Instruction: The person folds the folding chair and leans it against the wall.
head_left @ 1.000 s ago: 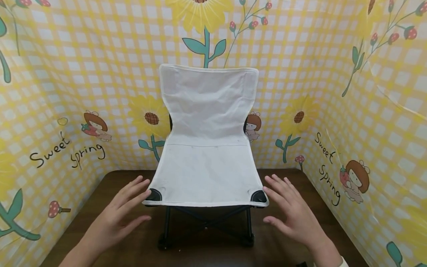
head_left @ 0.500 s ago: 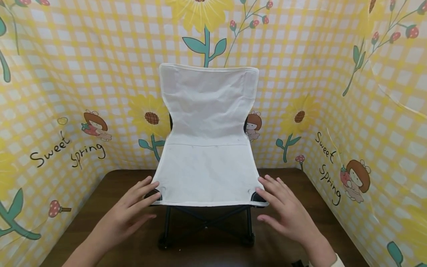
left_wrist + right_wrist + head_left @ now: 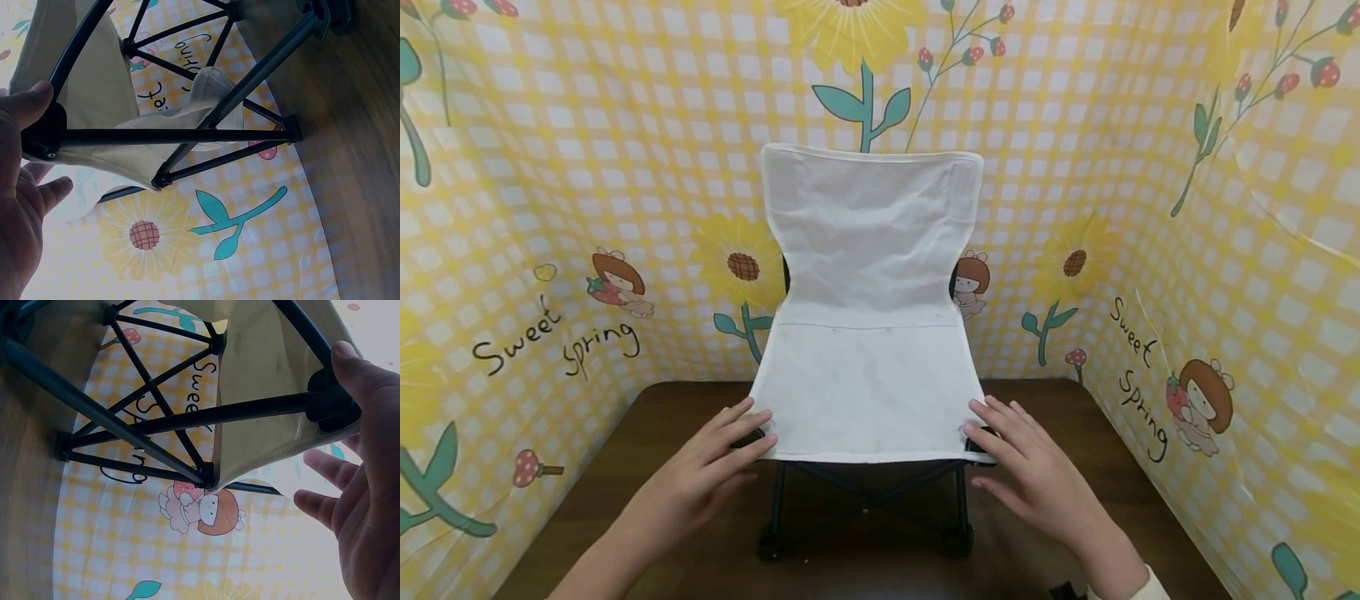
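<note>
A small folding camp chair (image 3: 867,379) with off-white fabric and a dark tube frame faces me, unfolded and upright. My left hand (image 3: 696,475) lies at its front left seat corner, fingers spread over the black corner patch. My right hand (image 3: 1033,471) mirrors it at the front right corner, partly covering that black patch (image 3: 976,442). Both thumbs point inward below the seat's front edge. In the left wrist view the thumb is right at a corner joint (image 3: 45,134) of the frame. The right wrist view shows that thumb beside the other corner joint (image 3: 331,403), with the fingers extended.
The chair's feet stand on a dark brown wooden table (image 3: 655,417). Yellow checked cloth (image 3: 1037,125) with sunflowers walls in the back and both sides. A small black object (image 3: 1063,590) lies at the bottom edge by the right sleeve.
Both hands have moved inward, from beside the front seat corners to over them. The chair has stayed in place.
</note>
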`<state>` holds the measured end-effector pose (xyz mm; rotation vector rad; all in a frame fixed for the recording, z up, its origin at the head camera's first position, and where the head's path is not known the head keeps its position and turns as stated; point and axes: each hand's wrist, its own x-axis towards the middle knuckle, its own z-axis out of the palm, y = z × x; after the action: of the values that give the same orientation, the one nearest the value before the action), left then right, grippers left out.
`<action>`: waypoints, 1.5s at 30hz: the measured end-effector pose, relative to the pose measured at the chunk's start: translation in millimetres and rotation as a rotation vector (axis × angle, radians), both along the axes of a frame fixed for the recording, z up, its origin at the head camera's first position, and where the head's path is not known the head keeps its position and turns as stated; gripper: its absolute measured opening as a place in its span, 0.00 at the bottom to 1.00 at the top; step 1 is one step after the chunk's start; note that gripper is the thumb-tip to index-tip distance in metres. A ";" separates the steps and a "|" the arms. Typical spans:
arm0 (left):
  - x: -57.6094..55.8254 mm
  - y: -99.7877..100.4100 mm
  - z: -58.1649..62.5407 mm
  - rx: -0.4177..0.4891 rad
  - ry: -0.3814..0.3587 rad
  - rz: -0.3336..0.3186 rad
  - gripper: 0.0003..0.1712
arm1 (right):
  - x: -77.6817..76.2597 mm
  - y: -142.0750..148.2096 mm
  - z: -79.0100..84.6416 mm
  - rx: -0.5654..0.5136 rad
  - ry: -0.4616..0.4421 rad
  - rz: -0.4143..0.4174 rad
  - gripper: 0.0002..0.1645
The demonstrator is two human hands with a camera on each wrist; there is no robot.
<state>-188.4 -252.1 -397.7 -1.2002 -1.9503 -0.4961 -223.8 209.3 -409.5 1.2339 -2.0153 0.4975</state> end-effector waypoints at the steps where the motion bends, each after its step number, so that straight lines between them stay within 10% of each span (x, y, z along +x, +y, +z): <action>1: -0.2 -0.1 0.1 -0.003 0.001 0.006 0.26 | 0.0 -0.6 0.3 0.003 -0.005 -0.001 0.35; 45: 3.2 1.7 0.7 -0.047 0.077 0.067 0.25 | 5.9 -16.8 -1.4 -0.057 0.159 0.060 0.19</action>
<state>-185.3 -250.3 -397.0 -1.1625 -1.9389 -0.3656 -217.9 192.5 -410.9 1.2617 -1.8237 0.4678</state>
